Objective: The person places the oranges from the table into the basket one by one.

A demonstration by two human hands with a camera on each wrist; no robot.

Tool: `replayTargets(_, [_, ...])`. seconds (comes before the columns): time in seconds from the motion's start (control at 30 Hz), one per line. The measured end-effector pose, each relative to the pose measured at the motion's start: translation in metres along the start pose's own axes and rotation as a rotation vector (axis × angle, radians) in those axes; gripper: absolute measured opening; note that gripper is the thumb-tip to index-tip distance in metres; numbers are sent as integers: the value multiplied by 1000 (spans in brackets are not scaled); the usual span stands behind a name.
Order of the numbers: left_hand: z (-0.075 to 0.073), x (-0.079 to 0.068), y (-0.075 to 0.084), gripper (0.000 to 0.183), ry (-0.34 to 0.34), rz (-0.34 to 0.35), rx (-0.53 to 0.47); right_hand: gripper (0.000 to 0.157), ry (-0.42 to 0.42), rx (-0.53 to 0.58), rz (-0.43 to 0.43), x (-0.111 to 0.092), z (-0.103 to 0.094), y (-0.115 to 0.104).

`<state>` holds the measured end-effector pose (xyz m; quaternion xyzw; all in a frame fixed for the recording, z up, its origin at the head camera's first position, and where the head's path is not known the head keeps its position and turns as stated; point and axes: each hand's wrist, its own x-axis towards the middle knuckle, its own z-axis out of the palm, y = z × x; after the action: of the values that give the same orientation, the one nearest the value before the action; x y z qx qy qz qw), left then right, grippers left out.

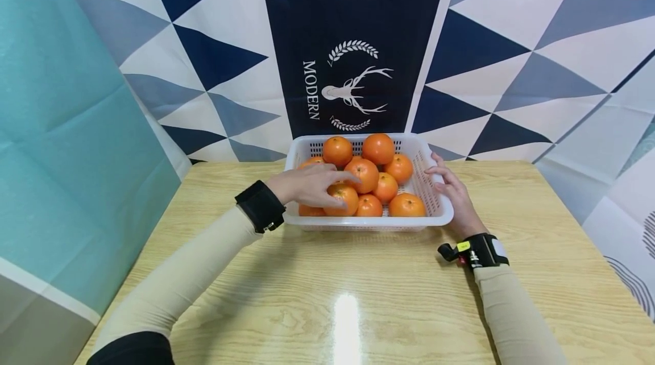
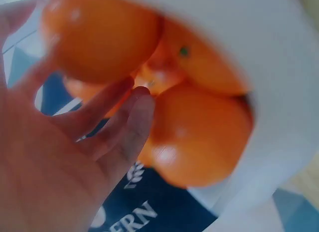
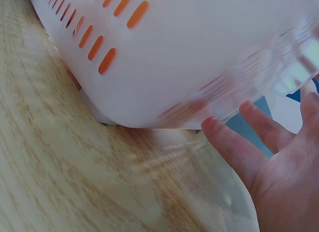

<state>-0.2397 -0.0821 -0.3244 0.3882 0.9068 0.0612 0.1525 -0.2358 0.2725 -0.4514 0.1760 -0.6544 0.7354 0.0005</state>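
A white plastic basket (image 1: 368, 221) holds several oranges (image 1: 407, 204), some stacked on others. My left hand (image 1: 312, 184) reaches over the basket's left side, fingers extended and spread among the oranges. In the left wrist view, its fingers (image 2: 114, 122) lie beside a large upper orange (image 2: 102, 37), not closed round it; a lower orange (image 2: 199, 134) is near the fingertips. At the basket's right side is my right hand (image 1: 456, 200). The right wrist view has its fairly straight fingers (image 3: 239, 147) against or very near the slotted wall; its thumb is hidden there.
The basket stands at the back of a wooden table (image 1: 286, 308), close to a patterned cloth (image 1: 353, 41) hanging behind. A teal cloth (image 1: 77, 98) hangs on the left. Each wrist wears a black strap (image 1: 261, 206).
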Motion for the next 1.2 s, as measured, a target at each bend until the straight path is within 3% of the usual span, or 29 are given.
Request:
replayTargets(0.23, [-15,-6,-2,60,54,-5,23,30,-5,8,-21,0,0,0])
replayTargets(0.43, [-18,-13,-8,56,203,8,61,30,-15,22,-33,1,0,1])
replayTargets(0.7, [-14,-29,-26,55,339,-61,69,31,-12,27,-38,1,0,1])
replayTargets(1.0, [-5,-52,-52,53,490,-138,-35,30,3,5,-12,-1,1,0])
replayTargets(1.2, [-3,-62,-60,48,601,-146,-117,31,10,-13,-19,-1,2,0])
